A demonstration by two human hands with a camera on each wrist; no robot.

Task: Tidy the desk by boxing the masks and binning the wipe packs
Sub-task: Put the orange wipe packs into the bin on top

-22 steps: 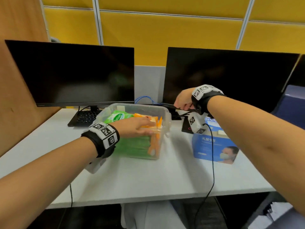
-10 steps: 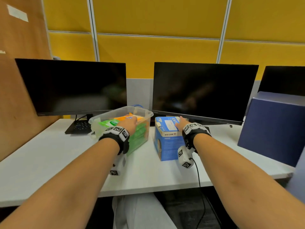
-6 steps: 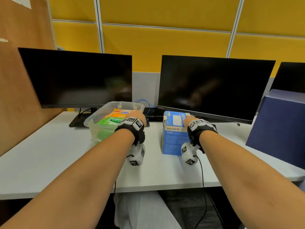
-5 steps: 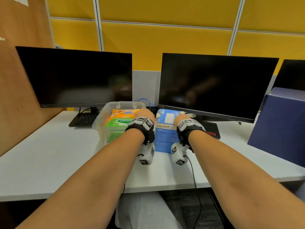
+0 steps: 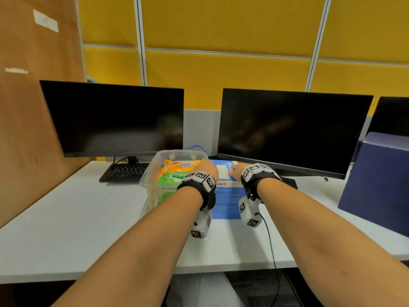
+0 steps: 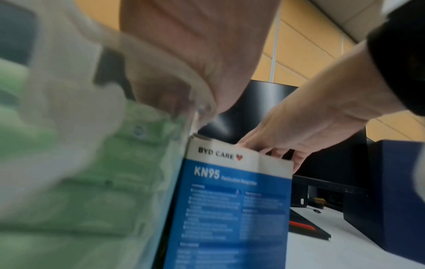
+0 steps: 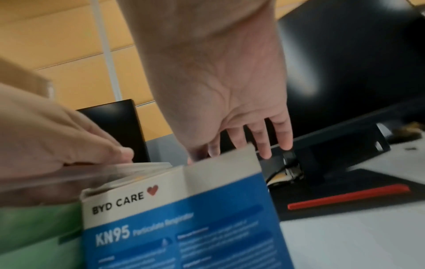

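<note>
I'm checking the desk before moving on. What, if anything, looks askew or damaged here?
Only minor wear: the mask box has a creased, slightly lifted flap at its top left corner, seen in the right wrist view. It stands upright against the clear bin, with the wipe packs inside. Nothing spilled.

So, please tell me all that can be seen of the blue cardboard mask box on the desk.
The blue cardboard mask box stands upright on the white desk, against the clear plastic bin on its left, before the right monitor. Its top band is white, printed BYD CARE with a red heart; below comes KN95 and small white text. The right hand rests its fingers on the top. The left hand grips the bin's rim beside it.
</note>
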